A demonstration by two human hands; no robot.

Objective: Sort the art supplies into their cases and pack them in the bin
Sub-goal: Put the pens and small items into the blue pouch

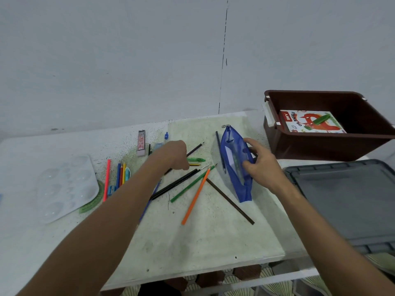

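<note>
Blue mesh pencil case (235, 165) was gripped at its right edge by the right hand (261, 165), seemingly to steady it for loading; left hand (176, 154) pinched pencils (193, 164) just left; brown bin (329, 144) far right.

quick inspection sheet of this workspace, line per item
surface: pale speckled board on a white table
job's things: blue pouch open; loose pencils on the board; brown bin holding a pastels box
clutter: clear palette, grey lid, eraser box
grips: left hand curled over a green pen; right hand holds the pouch
cables: nothing seen
surroundings: grey wall, patterned floor below
</note>
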